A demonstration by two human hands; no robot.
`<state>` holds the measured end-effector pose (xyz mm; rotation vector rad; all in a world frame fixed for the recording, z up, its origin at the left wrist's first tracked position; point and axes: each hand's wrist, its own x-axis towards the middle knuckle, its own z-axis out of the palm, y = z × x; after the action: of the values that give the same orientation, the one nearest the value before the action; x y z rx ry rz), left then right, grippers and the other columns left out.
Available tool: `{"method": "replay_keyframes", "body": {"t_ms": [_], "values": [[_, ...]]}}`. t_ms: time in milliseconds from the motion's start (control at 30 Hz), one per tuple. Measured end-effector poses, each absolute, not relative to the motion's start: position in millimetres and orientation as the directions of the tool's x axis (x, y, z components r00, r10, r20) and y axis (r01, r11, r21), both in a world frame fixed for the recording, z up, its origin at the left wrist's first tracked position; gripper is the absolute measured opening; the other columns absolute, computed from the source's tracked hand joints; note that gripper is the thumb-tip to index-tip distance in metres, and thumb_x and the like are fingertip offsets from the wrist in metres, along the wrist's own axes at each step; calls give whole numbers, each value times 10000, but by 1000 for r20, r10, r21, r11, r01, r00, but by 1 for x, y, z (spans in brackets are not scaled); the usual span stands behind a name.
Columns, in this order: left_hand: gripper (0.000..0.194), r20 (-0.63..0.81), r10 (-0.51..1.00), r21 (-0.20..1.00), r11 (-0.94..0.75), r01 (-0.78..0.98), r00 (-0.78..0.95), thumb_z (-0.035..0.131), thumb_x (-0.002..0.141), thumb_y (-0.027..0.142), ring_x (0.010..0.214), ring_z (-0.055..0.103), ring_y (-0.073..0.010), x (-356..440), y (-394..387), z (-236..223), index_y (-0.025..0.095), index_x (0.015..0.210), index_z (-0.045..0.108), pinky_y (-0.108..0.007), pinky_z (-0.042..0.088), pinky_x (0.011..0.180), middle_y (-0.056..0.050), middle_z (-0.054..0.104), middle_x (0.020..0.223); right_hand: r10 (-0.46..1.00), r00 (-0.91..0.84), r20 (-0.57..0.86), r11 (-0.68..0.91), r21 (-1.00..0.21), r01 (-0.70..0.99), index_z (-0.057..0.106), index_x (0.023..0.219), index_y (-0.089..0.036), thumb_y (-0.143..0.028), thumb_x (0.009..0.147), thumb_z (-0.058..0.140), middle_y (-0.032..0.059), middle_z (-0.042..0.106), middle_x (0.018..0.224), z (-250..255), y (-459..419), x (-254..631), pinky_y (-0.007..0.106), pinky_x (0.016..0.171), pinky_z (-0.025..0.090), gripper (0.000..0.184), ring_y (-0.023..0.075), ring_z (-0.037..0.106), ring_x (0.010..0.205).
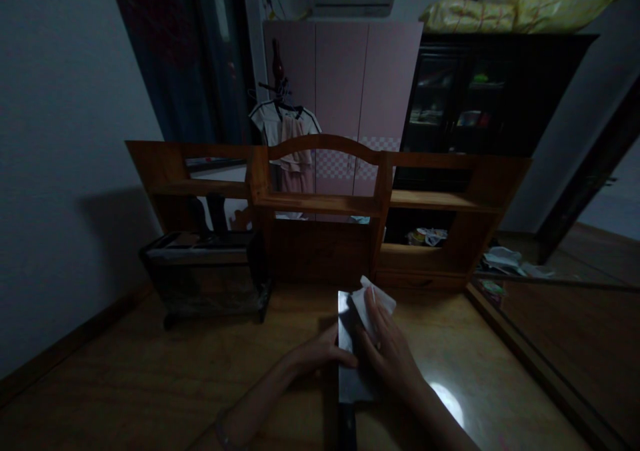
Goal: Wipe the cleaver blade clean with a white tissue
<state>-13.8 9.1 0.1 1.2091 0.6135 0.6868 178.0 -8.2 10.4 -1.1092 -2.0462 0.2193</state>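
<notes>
A broad cleaver blade [349, 371] lies flat on the wooden desk [150, 384], its dark handle pointing toward me at the bottom edge. My left hand [320, 354] rests against the blade's left edge, thumb on the steel, fingers curled. My right hand [387, 348] presses a crumpled white tissue [373, 301] onto the far end of the blade, fingers closed over the paper. The room is dim.
A wooden shelf unit [325, 204] stands along the desk's back edge. A dark knife block or rack [207, 271] sits at the back left. Papers [505, 261] lie at the right. A lamp glare [447, 401] shines on the desktop near my right wrist.
</notes>
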Motion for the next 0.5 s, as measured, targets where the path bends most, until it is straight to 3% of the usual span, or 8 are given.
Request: {"method": "replay_keyframes", "body": {"t_ms": [500], "values": [[915, -48, 748, 968, 197, -153, 662, 824, 569, 120, 1140, 549, -284, -14, 11, -3, 197, 1389, 424, -405, 418, 973, -80, 617, 1198, 786, -322, 528, 597, -515, 615, 75, 1531, -322, -221, 958, 373, 12, 253, 1575, 2, -5, 182, 477, 1129, 337, 653, 238, 306, 1417]]}}
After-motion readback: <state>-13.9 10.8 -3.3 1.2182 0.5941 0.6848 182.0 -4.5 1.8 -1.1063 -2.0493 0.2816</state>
